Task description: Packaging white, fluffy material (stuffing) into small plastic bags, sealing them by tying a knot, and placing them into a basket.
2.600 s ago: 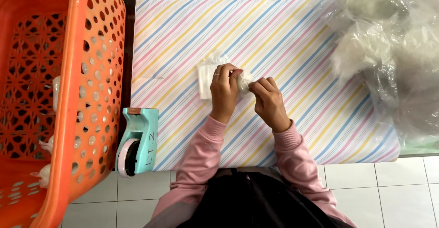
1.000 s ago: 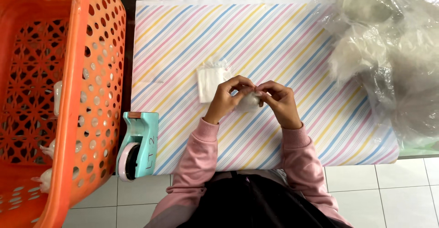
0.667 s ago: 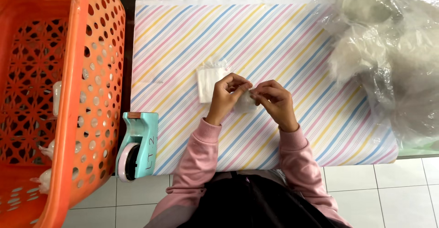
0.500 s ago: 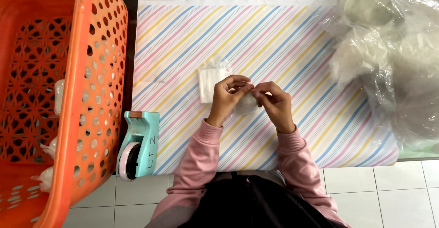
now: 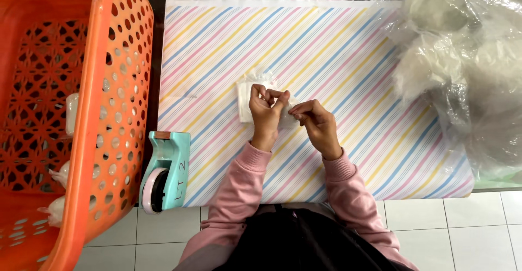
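Note:
My left hand (image 5: 265, 113) and my right hand (image 5: 317, 123) meet over the middle of a striped table cover (image 5: 348, 53). Between their fingertips they pinch a small clear plastic packet (image 5: 287, 120) with something white inside; it is mostly hidden by the fingers. Just left of and under my left hand lies a small stack of clear, whitish plastic bags (image 5: 247, 94) flat on the cover. Both arms wear pink sleeves.
A large orange perforated basket (image 5: 117, 102) stands at the left, holding several small filled packets (image 5: 57, 208). A teal tape dispenser (image 5: 166, 170) sits at the table's front left corner. A big clear plastic bag of white fluffy stuffing (image 5: 462, 59) fills the right side.
Both hands have stayed together at the centre, working the small packet with slight finger shifts. The view has drifted a little; nothing else has moved.

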